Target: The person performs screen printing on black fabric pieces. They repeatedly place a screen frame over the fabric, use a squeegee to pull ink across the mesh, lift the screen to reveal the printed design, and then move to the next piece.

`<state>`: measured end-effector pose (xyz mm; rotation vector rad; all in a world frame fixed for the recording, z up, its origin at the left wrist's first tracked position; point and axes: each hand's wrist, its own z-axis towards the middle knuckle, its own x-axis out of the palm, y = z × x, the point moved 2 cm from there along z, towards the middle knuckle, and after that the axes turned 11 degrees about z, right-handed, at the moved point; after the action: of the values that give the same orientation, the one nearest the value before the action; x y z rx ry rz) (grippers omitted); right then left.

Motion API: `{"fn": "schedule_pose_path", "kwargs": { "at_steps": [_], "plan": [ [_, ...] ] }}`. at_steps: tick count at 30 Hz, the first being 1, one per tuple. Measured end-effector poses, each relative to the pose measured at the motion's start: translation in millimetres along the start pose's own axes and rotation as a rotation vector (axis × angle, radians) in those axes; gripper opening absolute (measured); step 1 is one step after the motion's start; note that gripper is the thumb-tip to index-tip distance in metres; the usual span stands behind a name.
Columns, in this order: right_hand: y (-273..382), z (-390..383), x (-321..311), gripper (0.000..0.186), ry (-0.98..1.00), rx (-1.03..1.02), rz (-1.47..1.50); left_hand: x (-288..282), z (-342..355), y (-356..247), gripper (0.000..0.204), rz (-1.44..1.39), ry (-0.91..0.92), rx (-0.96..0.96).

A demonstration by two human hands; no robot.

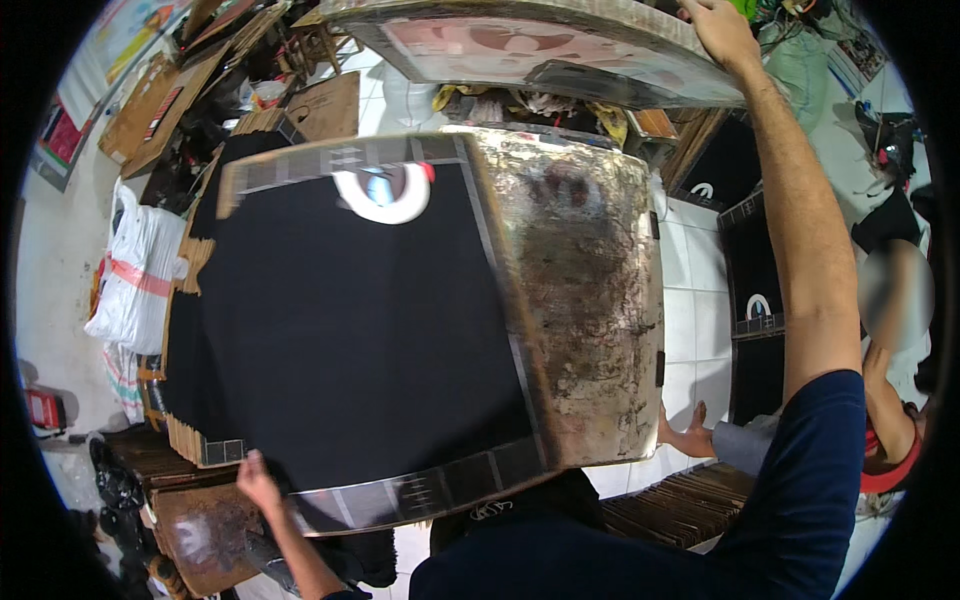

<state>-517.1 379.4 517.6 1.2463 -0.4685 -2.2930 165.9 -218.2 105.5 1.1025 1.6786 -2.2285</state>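
Note:
A large black panel (360, 330) fills the middle, tilted between a stack of boards and a stained worktable (590, 300). Taped strips run along its edges, and a white, blue and red curved print (385, 190) sits near its far edge. My left hand (262, 484) is closed at the panel's near left corner; part of its grip is hidden. At the far right, my right hand (722, 38) grips the rim of a printing screen (480, 50). That screen stands raised beyond the table, its pinkish mesh facing me.
Stacked brown-edged boards (190, 435) stand at the left, beside a white wrapped bundle (140, 280). Other black panels (755, 270) with similar prints lie on the right. Another person's arm (888, 400) and foot (688, 432) are at the right. More boards (685, 500) are stacked near me.

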Motion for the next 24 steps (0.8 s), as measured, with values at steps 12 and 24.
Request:
{"fn": "schedule_pose_path", "kwargs": {
  "at_steps": [12,24],
  "plan": [
    [3.0,-8.5,-3.2,0.051,0.008,0.025,-0.055,238.3,-91.6,-118.2,0.08,0.279,0.553,0.041],
    [0.3,26.1,-1.4,0.05,0.044,-0.035,-0.021,245.4,-89.7,-160.5,0.083,0.478,0.508,0.007]
  ]
}}
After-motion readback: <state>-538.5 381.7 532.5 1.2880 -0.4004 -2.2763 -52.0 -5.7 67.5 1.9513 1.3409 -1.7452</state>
